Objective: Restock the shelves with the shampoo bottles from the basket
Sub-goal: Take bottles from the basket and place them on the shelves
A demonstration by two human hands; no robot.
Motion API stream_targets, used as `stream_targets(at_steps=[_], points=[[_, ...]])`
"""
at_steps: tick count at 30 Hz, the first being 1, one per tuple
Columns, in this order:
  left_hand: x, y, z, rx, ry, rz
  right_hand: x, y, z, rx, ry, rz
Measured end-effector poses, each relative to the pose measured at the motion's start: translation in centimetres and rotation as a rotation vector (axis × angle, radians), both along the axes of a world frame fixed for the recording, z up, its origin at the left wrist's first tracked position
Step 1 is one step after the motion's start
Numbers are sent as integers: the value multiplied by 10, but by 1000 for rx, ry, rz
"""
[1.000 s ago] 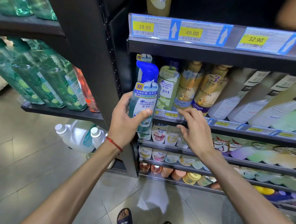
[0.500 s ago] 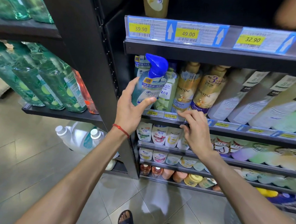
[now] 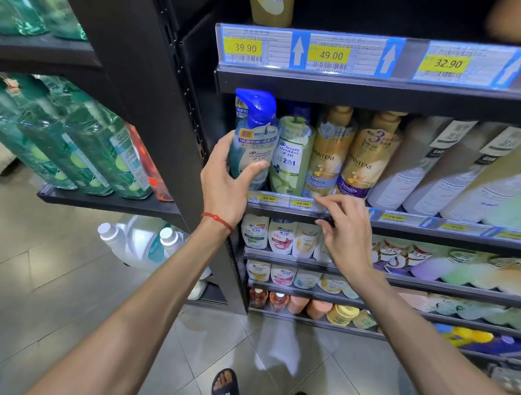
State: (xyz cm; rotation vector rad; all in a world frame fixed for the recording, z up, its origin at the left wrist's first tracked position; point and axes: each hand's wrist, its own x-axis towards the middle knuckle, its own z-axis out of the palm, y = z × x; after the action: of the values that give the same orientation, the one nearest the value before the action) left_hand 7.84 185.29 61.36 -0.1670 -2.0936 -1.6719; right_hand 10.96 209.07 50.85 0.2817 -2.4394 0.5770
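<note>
Blue on its cap and pale below, the Head & Shoulders shampoo bottle [image 3: 254, 142] is upright at the far left end of the shelf [image 3: 432, 233], just beside the green 2-in-1 bottle [image 3: 291, 159], with two gold Pantene bottles [image 3: 330, 158] next along. Our left hand [image 3: 223, 189] wraps its fingers and thumb round the bottle's lower half. Our right hand [image 3: 348, 235] sits at the price strip [image 3: 283, 200] on the shelf's front edge with bent fingers, and we cannot tell if they grip it.
</note>
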Motion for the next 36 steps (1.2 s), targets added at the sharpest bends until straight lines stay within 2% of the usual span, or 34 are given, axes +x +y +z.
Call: stream_targets(at_steps=[9,22,31,36], points=[[-8,4,-18,-52,-103,-12,2,-2,-13,-4,30,-134],[-21,1,-25,-159,-212,25,0,1,-22,-38,60,-152],[-33,3,-22,-159,-323,24,3,-2,-18,-50,39,-156],[-29,6,-30,-211,-315,85,4,-2,-16,-49,21,-162]])
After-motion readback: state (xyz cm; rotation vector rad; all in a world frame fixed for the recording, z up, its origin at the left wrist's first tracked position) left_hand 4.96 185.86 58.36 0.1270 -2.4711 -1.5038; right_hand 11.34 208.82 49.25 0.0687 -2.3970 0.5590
